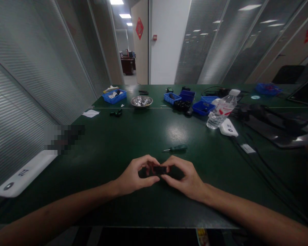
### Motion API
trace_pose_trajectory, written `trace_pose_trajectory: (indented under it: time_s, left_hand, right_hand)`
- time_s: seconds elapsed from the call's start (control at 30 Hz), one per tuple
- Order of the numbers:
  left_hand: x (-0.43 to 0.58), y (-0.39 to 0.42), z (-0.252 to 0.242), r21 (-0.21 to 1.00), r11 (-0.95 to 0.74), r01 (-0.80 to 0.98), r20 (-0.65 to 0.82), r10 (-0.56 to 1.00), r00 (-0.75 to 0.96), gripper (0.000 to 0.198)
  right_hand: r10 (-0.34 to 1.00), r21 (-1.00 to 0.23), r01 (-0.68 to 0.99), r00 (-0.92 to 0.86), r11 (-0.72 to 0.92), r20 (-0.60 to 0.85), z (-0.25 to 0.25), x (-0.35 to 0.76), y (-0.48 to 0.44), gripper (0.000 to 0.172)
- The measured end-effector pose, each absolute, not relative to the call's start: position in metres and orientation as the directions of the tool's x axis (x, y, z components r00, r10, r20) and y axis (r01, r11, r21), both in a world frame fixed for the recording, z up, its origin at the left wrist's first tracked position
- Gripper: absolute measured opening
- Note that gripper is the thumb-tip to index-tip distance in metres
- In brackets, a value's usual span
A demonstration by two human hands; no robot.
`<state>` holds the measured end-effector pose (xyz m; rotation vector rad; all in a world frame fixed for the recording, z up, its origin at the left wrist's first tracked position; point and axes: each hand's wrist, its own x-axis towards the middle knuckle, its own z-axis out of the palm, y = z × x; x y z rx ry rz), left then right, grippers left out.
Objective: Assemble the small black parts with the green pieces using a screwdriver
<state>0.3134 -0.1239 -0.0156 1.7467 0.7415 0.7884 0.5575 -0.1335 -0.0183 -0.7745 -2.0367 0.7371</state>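
Low over the green table (pixel 123 136), near its front edge, my left hand (pixel 136 176) and my right hand (pixel 186 177) meet. Between their fingertips they pinch a small black part (pixel 159 169), thumbs below and forefingers curled over it. The part's shape is too dark to make out. A green-handled screwdriver (pixel 176 148) lies just beyond my right hand, apart from it.
At the back stand blue trays (pixel 114 96), a metal bowl (pixel 141 101), more blue bins (pixel 203 107) and black parts. A water bottle (pixel 222 110) and a white device (pixel 228 128) sit right, with black cables. A white box (pixel 24 174) lies at the left.
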Motion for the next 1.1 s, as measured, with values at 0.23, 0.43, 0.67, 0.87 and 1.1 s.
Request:
trace_pose_trajectory:
  time_s: [0.23, 0.43, 0.67, 0.87, 1.1]
  left_hand:
    - [0.3138, -0.1204, -0.0157, 0.982, -0.122, 0.146, -0.002, 0.761, 0.648, 0.028]
    - [0.3150, -0.1218, -0.0200, 0.990, -0.094, 0.108, 0.007, 0.788, 0.615, 0.022]
    - [0.3172, -0.1220, -0.0225, 0.993, -0.099, 0.068, 0.040, 0.804, 0.593, 0.022]
    - [0.3155, -0.1214, -0.0216, 0.980, -0.184, 0.081, 0.104, 0.810, 0.577, 0.021]
    - [0.3145, -0.1228, -0.0184, 0.939, -0.316, 0.134, 0.184, 0.793, 0.581, 0.019]
  right_hand:
    - [0.640, -0.597, 0.272, -0.503, 0.755, 0.581, -0.0188, 0.5593, -0.1304, 0.018]
    - [0.531, -0.434, 0.308, -0.543, 0.847, 0.651, -0.0156, 0.5621, -0.1282, 0.024]
    - [0.482, -0.402, 0.272, -0.587, 0.874, 0.651, -0.0177, 0.5627, -0.1287, 0.027]
    - [0.497, -0.456, 0.234, -0.596, 0.859, 0.630, -0.0153, 0.5621, -0.1293, 0.036]
    - [0.566, -0.579, 0.195, -0.592, 0.792, 0.574, -0.0126, 0.5615, -0.1307, 0.033]
